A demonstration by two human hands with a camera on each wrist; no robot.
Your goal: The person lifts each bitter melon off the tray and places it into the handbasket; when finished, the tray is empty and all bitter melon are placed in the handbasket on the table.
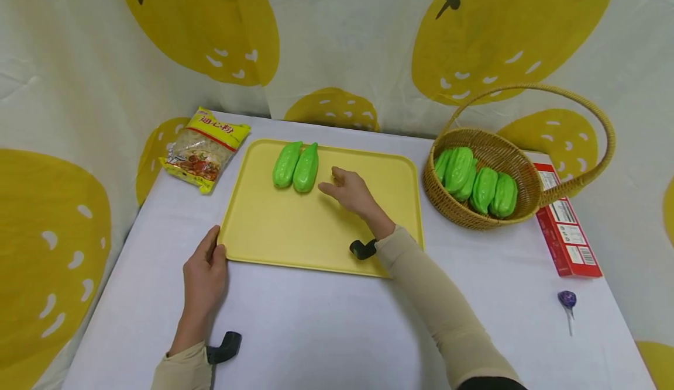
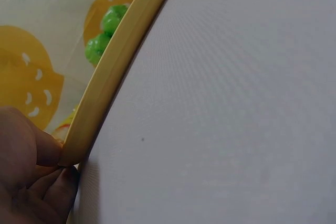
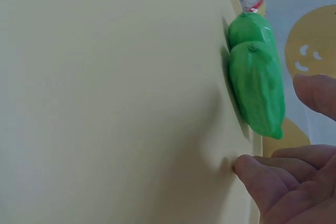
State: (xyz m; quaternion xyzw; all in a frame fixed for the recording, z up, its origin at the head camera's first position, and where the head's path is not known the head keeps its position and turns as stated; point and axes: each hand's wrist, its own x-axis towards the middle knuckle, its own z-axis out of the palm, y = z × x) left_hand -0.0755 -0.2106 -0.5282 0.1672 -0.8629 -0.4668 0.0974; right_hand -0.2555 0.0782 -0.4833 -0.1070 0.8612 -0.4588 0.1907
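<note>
Two glossy green bitter melons [image 1: 306,168] lie side by side near the back left of a yellow tray [image 1: 295,232]. My left hand [image 1: 205,273] pinches the tray at its front left corner; the left wrist view shows thumb and fingers on either side of the rim [image 2: 100,95]. Over the tray, just right of the melons, is my right hand [image 1: 351,192], its thumb and fingers spread apart with nothing between them. In the right wrist view the nearer melon [image 3: 256,85] sits just beyond those fingertips, with a gap between.
A wicker basket [image 1: 458,217] with a tall handle holds several more green melons, right of the tray. Beside it lies a red box [image 1: 563,232], with a purple lollipop [image 1: 567,300] in front. A yellow pasta bag [image 1: 204,147] lies at the back left.
</note>
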